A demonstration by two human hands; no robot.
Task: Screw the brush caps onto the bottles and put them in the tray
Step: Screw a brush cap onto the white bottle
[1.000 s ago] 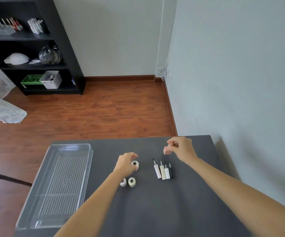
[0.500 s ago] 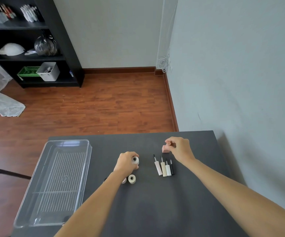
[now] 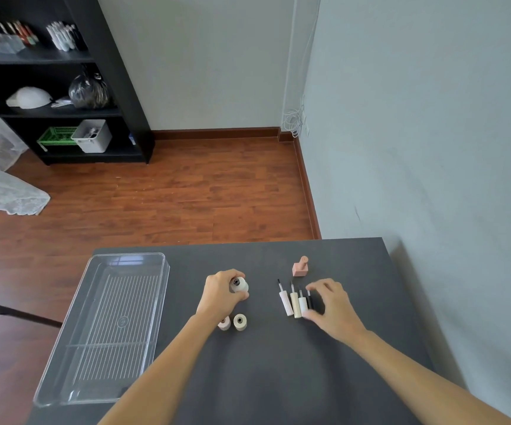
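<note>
My left hand (image 3: pixel 219 295) grips a white round bottle (image 3: pixel 239 285) with its open neck up, on the dark table (image 3: pixel 278 363). Two more open bottles stand just below it: a pinkish one (image 3: pixel 224 323) and a beige one (image 3: pixel 240 322). Several brush caps (image 3: pixel 294 299) lie side by side to the right, brushes pointing away. My right hand (image 3: pixel 330 305) hovers over their right end, fingers spread around the black cap (image 3: pixel 310 300). A pink capped bottle (image 3: pixel 300 266) stands behind the caps. The clear tray (image 3: pixel 131 262) lies empty at the left.
A grey wall runs close along the table's right side. Beyond the far table edge is wooden floor, with a black shelf unit (image 3: pixel 64 87) at the back left. A dark rod (image 3: pixel 15 312) crosses at the left by the tray.
My right hand set the pink bottle down behind the caps and moved back toward me onto the right end of the cap row. My left hand stays on the white bottle.
</note>
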